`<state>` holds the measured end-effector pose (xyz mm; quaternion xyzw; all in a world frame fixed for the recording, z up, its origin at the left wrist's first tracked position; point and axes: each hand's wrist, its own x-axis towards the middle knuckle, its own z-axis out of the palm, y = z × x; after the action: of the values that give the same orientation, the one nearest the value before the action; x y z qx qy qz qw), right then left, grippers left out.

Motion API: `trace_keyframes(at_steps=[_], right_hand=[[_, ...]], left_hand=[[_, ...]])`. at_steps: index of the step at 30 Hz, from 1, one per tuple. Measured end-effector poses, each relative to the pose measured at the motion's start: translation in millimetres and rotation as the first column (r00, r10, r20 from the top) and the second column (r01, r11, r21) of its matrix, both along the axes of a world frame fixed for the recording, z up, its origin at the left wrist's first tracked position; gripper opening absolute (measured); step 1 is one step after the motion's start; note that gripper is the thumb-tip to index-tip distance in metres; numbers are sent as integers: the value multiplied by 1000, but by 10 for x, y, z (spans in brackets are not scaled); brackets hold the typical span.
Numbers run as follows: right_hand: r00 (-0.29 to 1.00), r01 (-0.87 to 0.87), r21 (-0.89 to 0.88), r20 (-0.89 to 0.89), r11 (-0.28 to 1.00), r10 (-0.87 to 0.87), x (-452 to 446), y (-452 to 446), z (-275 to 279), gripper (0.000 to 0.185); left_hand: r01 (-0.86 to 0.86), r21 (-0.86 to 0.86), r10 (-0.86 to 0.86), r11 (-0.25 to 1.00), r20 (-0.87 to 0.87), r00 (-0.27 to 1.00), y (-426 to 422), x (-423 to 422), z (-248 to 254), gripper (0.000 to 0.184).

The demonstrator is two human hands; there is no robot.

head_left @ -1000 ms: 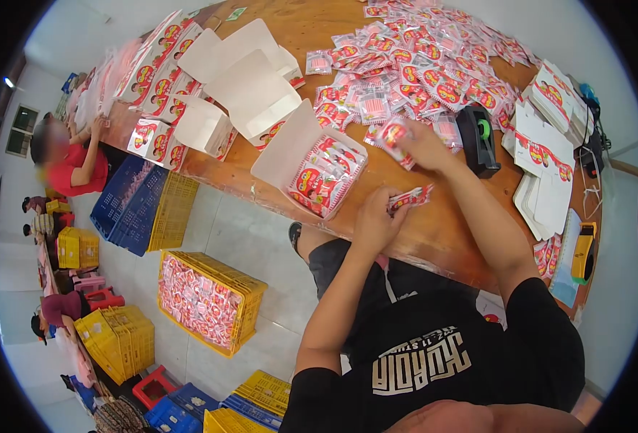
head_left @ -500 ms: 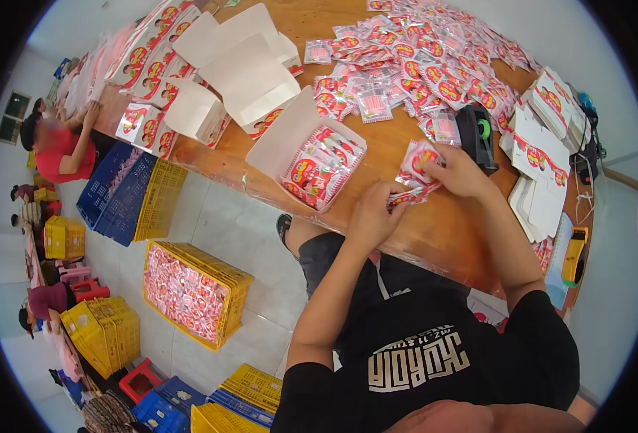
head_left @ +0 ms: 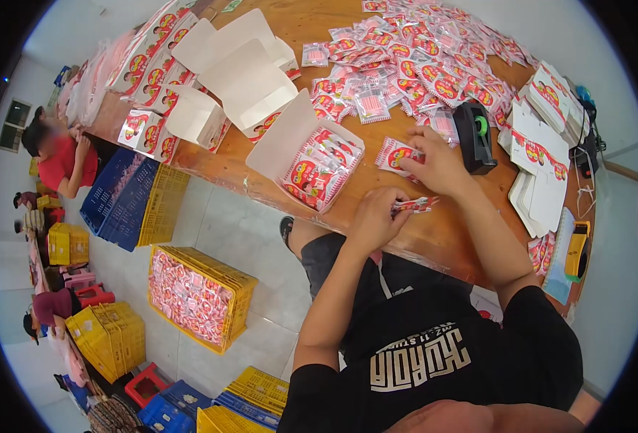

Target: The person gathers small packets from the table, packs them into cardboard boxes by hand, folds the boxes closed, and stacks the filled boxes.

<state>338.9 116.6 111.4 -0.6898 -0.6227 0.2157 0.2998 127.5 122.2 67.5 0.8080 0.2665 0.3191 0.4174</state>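
Note:
My left hand (head_left: 380, 219) is closed round a small stack of red and white candy packets (head_left: 415, 205) near the table's front edge. Just beyond it, my right hand (head_left: 434, 162) has its fingers on a single packet (head_left: 392, 156) over the wooden table. Left of my hands stands an open white box (head_left: 285, 149) with its lid up, and packets (head_left: 322, 167) fill its inside. A large heap of packets (head_left: 413, 61) lies farther back on the table.
A black tape dispenser (head_left: 474, 137) stands right of my right hand, with flat cartons (head_left: 539, 162) beyond. More open boxes (head_left: 250, 86) are at the left. A yellow crate of packets (head_left: 243, 307) is on the floor. A person in red (head_left: 68, 162) is at the table's far left.
My right hand came toward my left with a packet, then moved back from it and now has a packet on the table. My left hand keeps its stack.

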Motion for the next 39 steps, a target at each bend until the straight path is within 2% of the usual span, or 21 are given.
trace_keyframes(at_steps=[2, 4, 6, 8, 10, 12, 14, 16, 17, 18, 20, 21, 23, 25, 26, 28, 30, 34, 36, 38, 39], right_hand=[[943, -13, 84, 331, 996, -16, -83, -22, -281, 43], [940, 52, 35, 336, 998, -60, -220, 34, -146, 51], [992, 60, -162, 122, 985, -41, -295, 14, 9, 53], [975, 78, -112, 217, 991, -52, -216, 4, -67, 50], [928, -143, 125, 361, 982, 89, -61, -55, -32, 47], [900, -211, 111, 409, 971, 148, 25, -151, 95, 40], [922, -356, -244, 67, 902, 382, 10, -203, 257, 39], [911, -404, -252, -20, 880, 412, 112, -219, 216, 45], [914, -401, -353, -103, 845, 391, 200, -179, 285, 38], [914, -406, -449, -186, 796, 361, 282, -126, 358, 31], [930, -271, -225, 190, 936, 315, 570, 147, 475, 26], [977, -108, -191, 160, 976, 139, 704, 322, 599, 31], [830, -157, 141, 555, 977, 53, 1247, 710, 525, 49], [692, -110, -34, 715, 993, 101, 1644, 1026, 479, 68], [719, -45, -187, 676, 981, 162, 1659, 1129, 541, 83], [654, 31, -436, 689, 899, 312, 1469, 1196, 758, 93], [614, 27, -376, 737, 926, 282, 1479, 1279, 597, 97], [620, -20, -251, 756, 968, 209, 1419, 1324, 507, 78], [591, -158, -45, 796, 986, 131, 1414, 1242, 432, 69], [579, -218, -23, 802, 976, 148, 1417, 1193, 430, 63], [642, -198, -76, 743, 977, 188, 1386, 1161, 488, 61]], left_hand=[[6, 16, -6, 1000, 4, 1000, -6, -1, -11, 23], [12, 43, -13, 999, 6, 1000, 26, 24, -19, 22], [1, -30, -1, 1000, 23, 1000, 3, 8, -48, 23], [-18, -18, 18, 1000, 33, 999, 1, -1, -80, 25], [-43, -6, 43, 999, 58, 997, 26, 38, 0, 26], [-253, 240, 227, 937, 133, 965, -16, 62, 61, 30], [-285, 297, 264, 911, 108, 958, -18, 76, -32, 34], [-81, 61, 69, 995, 175, 982, 5, 61, -137, 38], [-39, -59, 47, 997, 141, 989, -18, 50, -257, 42], [-43, -58, 51, 997, 146, 988, -35, 44, -248, 42], [-120, -170, 124, 978, 12, 992, -58, 20, -211, 46], [-121, -166, 124, 979, 11, 992, -66, 22, -209, 46], [-118, -191, 153, 974, 177, 972, -63, 67, -211, 53], [-118, -151, 145, 981, 179, 973, -44, 82, -213, 52], [-123, -119, 143, 985, 176, 974, -25, 83, -204, 50], [-102, -54, 109, 993, 129, 986, 23, 50, -119, 44], [-81, 6, 81, 997, 75, 994, 31, 44, -64, 38], [-89, -47, 93, 995, 86, 992, 24, 51, -39, 29], [-92, -62, 98, 994, 87, 991, 32, 43, -49, 29], [-86, -25, 88, 996, 97, 991, 35, 55, -68, 31], [-85, -28, 88, 996, 97, 991, 41, 58, -65, 31]])
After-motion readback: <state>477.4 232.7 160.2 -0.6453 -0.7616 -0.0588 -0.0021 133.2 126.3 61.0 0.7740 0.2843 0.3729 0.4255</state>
